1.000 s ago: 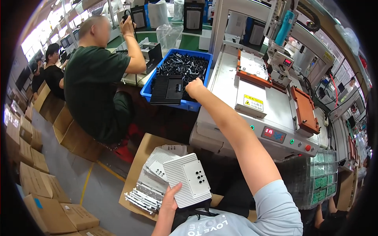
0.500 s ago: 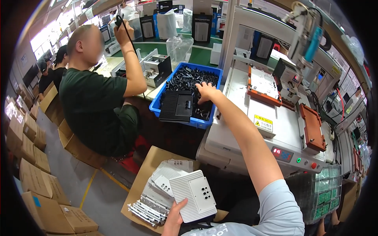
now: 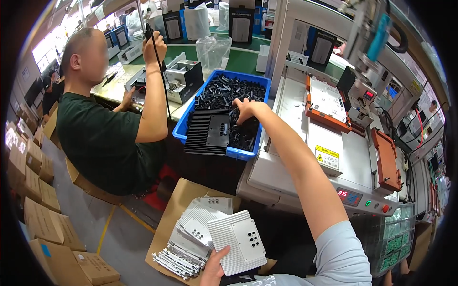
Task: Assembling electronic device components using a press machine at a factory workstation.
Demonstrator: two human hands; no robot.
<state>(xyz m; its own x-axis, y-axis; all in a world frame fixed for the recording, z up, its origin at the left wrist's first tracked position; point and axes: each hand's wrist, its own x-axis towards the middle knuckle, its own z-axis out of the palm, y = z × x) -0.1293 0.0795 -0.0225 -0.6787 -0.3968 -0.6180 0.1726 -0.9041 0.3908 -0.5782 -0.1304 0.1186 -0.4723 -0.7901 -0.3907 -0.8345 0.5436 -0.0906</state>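
My left hand (image 3: 214, 265) grips a white ribbed panel (image 3: 237, 244) by its lower left edge, thumb on top. The panel has a small group of dark round holes and is held tilted above my lap. Stretched out ahead, my right hand (image 3: 248, 111) is over a blue bin (image 3: 265, 125) full of small black plastic parts (image 3: 224, 90). Its fingers and thumb are apart and bent down toward the parts; no held piece shows. Beside that hand, a black ribbed panel (image 3: 208, 132) lies across the bin's near left part.
More white panels (image 3: 191, 238) are stacked on cardboard left of my lap. At right stands a white machine with orange-brown fixtures (image 3: 385, 159) and a control panel (image 3: 349, 196). A co-worker (image 3: 98, 136) sits at left, holding a corded tool (image 3: 151, 40). Cartons (image 3: 69, 257) line the floor.
My right hand has lowered slightly into the bin, its fingers bending more. The view has shifted a little. The co-worker's other hand has come into sight at the workbench.
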